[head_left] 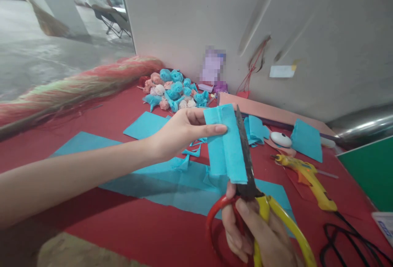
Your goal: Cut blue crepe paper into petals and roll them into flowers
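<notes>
Between the thumb and fingers of my left hand [187,130] is a folded strip of blue crepe paper [225,152], held up above the table. My right hand [258,230] grips a pair of scissors [246,160] with one red and one yellow handle. The dark blades point upward and lie along the paper's right edge. Whether the paper sits between the blades, I cannot tell. Beneath my hands, a large blue paper sheet [184,189] is spread out, with small blue offcuts [193,150] on and beside it.
Paper flowers [175,89] are heaped at the back. To the right lie a yellow glue gun [310,177] with a black cord [346,234], a white oval object [281,139] and a blue paper piece [307,140]. Broom-like bristles [76,82] line the left edge. A person [98,1] reclines far off.
</notes>
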Demonstrator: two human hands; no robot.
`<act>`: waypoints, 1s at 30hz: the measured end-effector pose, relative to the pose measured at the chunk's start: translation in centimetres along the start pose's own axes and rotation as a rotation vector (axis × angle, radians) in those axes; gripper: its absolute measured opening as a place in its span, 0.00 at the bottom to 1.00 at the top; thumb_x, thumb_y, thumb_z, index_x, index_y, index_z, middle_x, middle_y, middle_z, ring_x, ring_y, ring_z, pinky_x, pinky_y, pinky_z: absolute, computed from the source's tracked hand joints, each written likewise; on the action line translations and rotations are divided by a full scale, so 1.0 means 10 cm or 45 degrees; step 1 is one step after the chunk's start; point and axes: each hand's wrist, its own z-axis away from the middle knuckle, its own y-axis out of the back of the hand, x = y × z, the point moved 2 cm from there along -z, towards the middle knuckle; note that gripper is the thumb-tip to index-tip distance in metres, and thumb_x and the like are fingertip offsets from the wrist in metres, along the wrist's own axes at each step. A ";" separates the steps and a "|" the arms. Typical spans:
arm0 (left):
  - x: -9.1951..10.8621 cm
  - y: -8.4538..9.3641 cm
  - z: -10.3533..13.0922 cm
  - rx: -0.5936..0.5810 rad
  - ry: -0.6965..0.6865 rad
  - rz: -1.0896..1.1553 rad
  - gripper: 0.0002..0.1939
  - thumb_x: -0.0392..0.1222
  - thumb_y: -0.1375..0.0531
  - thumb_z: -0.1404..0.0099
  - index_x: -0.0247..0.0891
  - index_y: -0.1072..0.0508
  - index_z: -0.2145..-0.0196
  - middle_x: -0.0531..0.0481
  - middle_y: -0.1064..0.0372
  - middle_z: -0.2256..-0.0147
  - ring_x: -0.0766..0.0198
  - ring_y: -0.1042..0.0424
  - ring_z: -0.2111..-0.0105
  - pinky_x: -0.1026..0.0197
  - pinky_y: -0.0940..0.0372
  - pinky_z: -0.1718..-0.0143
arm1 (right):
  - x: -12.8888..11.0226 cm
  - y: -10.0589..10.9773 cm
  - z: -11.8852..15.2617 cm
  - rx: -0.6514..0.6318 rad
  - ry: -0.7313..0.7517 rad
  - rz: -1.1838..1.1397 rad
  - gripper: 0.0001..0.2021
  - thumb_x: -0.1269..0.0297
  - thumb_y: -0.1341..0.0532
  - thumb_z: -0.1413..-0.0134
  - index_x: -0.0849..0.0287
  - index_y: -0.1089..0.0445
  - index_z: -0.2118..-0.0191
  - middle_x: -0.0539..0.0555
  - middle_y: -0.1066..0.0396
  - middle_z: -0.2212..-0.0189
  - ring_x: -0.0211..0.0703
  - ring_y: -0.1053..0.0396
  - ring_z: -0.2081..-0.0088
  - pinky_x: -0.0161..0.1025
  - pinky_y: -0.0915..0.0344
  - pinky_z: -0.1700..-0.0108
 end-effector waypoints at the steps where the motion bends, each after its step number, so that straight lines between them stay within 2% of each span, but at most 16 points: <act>1: 0.00 0.00 0.00 -0.023 -0.011 0.041 0.07 0.41 0.34 0.49 0.36 0.25 0.72 0.54 0.28 0.75 0.69 0.30 0.74 0.66 0.35 0.69 | -0.02 -0.01 -0.01 -0.045 0.053 -0.015 0.10 0.52 0.47 0.42 0.50 0.37 0.59 0.44 0.44 0.83 0.28 0.52 0.87 0.26 0.52 0.85; 5: 0.03 -0.02 -0.02 -0.121 -0.005 0.145 0.03 0.38 0.35 0.48 0.36 0.24 0.74 0.55 0.27 0.75 0.71 0.30 0.74 0.69 0.35 0.68 | -0.09 -0.06 -0.07 -0.250 0.169 -0.111 0.10 0.57 0.45 0.43 0.48 0.35 0.56 0.48 0.39 0.77 0.31 0.45 0.81 0.30 0.46 0.79; 8: 0.03 -0.04 -0.02 -0.208 0.032 0.159 0.01 0.36 0.35 0.47 0.37 0.24 0.75 0.56 0.28 0.77 0.73 0.31 0.77 0.71 0.36 0.72 | -0.12 -0.07 -0.08 -0.287 0.172 -0.132 0.09 0.60 0.45 0.43 0.48 0.35 0.56 0.48 0.39 0.76 0.32 0.45 0.80 0.31 0.46 0.78; 12: 0.00 -0.04 -0.01 -0.267 0.032 0.137 0.02 0.34 0.36 0.46 0.37 0.24 0.75 0.57 0.28 0.76 0.75 0.32 0.76 0.73 0.37 0.74 | -0.11 -0.08 -0.07 -0.210 0.182 -0.130 0.09 0.59 0.48 0.41 0.51 0.34 0.58 0.49 0.38 0.77 0.32 0.45 0.81 0.30 0.45 0.80; 16: -0.03 -0.05 0.00 -0.215 0.062 0.105 0.04 0.35 0.36 0.47 0.35 0.25 0.77 0.57 0.28 0.77 0.76 0.32 0.77 0.73 0.37 0.73 | -0.05 -0.04 -0.06 -0.086 0.105 -0.057 0.12 0.54 0.48 0.41 0.53 0.34 0.59 0.47 0.37 0.82 0.29 0.47 0.85 0.26 0.46 0.83; 20: -0.02 -0.08 0.01 -0.187 0.125 0.103 0.03 0.36 0.35 0.48 0.34 0.25 0.75 0.55 0.27 0.76 0.71 0.30 0.74 0.70 0.35 0.70 | 0.02 0.03 -0.03 0.046 0.018 -0.010 0.13 0.51 0.47 0.43 0.53 0.36 0.61 0.46 0.38 0.85 0.29 0.48 0.87 0.24 0.50 0.86; 24: -0.02 -0.07 0.00 -0.191 0.143 0.102 0.02 0.35 0.35 0.48 0.34 0.25 0.76 0.55 0.28 0.76 0.73 0.31 0.75 0.71 0.36 0.70 | 0.01 0.00 -0.02 -0.040 0.012 -0.099 0.12 0.52 0.46 0.43 0.53 0.35 0.60 0.46 0.39 0.83 0.29 0.47 0.86 0.25 0.50 0.86; 28: -0.05 -0.04 -0.01 -0.213 0.188 0.069 0.02 0.34 0.35 0.48 0.34 0.25 0.76 0.56 0.29 0.77 0.73 0.31 0.74 0.72 0.36 0.70 | -0.07 -0.08 -0.09 -0.132 0.139 -0.155 0.14 0.56 0.45 0.44 0.59 0.29 0.72 0.48 0.42 0.83 0.30 0.45 0.84 0.27 0.47 0.82; 30: -0.06 -0.02 -0.02 -0.226 0.219 0.049 0.02 0.35 0.36 0.48 0.34 0.26 0.75 0.55 0.29 0.76 0.72 0.30 0.73 0.70 0.36 0.67 | -0.07 -0.09 -0.11 -0.120 0.099 -0.208 0.12 0.53 0.44 0.45 0.54 0.28 0.68 0.48 0.39 0.81 0.29 0.46 0.84 0.27 0.46 0.83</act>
